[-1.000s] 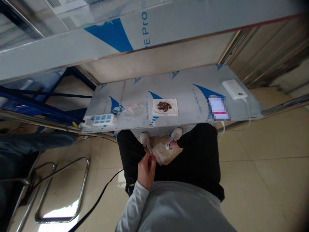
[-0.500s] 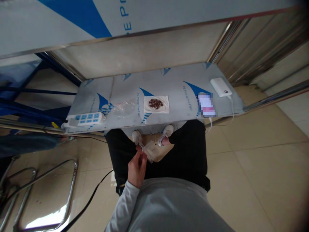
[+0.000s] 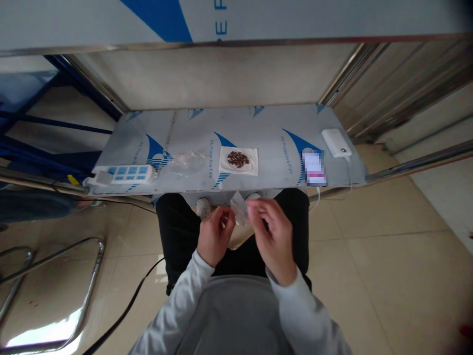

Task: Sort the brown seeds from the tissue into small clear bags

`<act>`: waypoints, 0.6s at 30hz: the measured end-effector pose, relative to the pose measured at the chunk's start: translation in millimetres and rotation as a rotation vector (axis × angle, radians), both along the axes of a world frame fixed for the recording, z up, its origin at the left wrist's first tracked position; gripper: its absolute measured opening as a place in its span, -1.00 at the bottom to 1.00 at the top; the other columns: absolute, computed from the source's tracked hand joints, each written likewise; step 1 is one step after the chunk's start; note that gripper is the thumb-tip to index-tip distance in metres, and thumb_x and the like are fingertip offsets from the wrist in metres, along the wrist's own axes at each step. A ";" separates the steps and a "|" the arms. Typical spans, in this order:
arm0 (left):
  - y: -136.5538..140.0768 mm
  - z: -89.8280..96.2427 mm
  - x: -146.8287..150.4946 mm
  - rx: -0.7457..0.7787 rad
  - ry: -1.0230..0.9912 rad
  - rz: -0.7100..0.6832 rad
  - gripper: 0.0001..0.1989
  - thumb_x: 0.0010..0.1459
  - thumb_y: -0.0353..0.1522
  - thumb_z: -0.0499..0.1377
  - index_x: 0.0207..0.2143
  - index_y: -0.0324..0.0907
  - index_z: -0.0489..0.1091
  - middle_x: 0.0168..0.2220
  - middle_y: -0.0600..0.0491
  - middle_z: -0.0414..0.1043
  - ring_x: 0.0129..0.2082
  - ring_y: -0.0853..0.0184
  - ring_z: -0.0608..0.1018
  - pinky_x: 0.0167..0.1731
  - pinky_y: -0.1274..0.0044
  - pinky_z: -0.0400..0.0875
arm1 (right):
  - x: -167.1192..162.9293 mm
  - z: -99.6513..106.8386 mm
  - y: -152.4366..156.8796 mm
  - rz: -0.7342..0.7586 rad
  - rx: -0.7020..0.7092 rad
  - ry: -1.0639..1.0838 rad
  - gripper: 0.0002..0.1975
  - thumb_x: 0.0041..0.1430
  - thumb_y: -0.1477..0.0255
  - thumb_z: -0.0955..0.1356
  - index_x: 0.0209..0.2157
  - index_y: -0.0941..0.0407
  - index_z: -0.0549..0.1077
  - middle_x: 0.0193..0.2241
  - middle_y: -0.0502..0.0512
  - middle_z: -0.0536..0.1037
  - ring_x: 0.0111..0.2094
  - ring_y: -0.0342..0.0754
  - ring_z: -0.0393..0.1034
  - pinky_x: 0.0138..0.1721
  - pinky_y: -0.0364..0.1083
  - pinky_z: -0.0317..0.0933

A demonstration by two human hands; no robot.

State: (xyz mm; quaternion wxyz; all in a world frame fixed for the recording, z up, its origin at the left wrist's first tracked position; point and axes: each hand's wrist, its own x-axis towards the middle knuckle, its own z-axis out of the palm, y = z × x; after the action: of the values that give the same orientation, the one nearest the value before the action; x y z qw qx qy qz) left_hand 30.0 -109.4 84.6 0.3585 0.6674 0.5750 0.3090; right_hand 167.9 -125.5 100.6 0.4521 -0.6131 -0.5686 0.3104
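Observation:
Over my lap, a small clear plastic bag [image 3: 240,208] stretches between my two hands. My left hand [image 3: 215,235] pinches its left edge with thumb and fingers. At the bag's right edge are the thumb and fingertips of my right hand [image 3: 274,236], drawn together and slightly blurred; they appear to grip it. Beyond the hands, a folded white cloth or tissue [image 3: 252,169] lies on the film-covered metal shelf [image 3: 273,118]. A pile of small dark brown, screw-like pieces [image 3: 238,159] rests on it.
Crumpled clear plastic [image 3: 188,161] and a power strip [image 3: 131,173] are on the shelf's left side. A phone [image 3: 314,167] and a white power bank [image 3: 336,142] with cables sit on the right. A higher panel [image 3: 295,19] overhangs; a metal-framed chair [image 3: 90,286] stands lower left.
My right hand has come into view and reached the bag's right side. My left hand has raised the bag toward the shelf edge. The view has tilted slightly.

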 end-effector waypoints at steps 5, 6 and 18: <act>23.7 2.0 7.4 0.108 0.034 -0.080 -0.81 0.18 -0.31 0.01 -0.41 -0.19 0.35 -0.48 0.07 0.40 -0.52 0.42 0.42 -0.45 0.61 0.27 | -6.7 -12.4 31.9 0.068 -0.119 0.216 -0.78 0.17 0.29 0.33 -0.25 0.11 0.53 -0.28 0.10 0.61 -0.28 -0.05 0.51 -0.26 -0.13 0.39; 25.8 0.6 6.8 0.099 0.025 -0.087 -0.80 0.19 -0.32 0.01 -0.40 -0.19 0.36 -0.47 0.07 0.40 -0.52 0.43 0.42 -0.45 0.62 0.27 | -4.4 -14.9 36.3 0.085 -0.138 0.241 -0.80 0.16 0.31 0.34 -0.27 0.11 0.53 -0.30 0.09 0.62 -0.30 -0.04 0.52 -0.26 -0.13 0.39; 24.8 18.4 13.8 0.274 0.478 0.025 -0.87 0.08 -0.34 0.11 -0.51 -0.16 0.31 -0.54 0.10 0.37 -0.61 0.43 0.35 -0.58 0.60 -0.04 | 8.1 1.7 26.6 0.124 0.043 -0.276 -0.73 0.15 0.65 0.20 -0.37 0.08 0.47 -0.19 0.12 0.55 -0.12 -0.04 0.45 -0.06 -0.08 0.30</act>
State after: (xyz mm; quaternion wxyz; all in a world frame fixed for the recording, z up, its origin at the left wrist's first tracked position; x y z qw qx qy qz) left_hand 43.9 -84.6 102.9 0.1152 0.7564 0.6045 0.2218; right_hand 176.0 -98.9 102.3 0.3627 -0.6040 -0.6685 0.2383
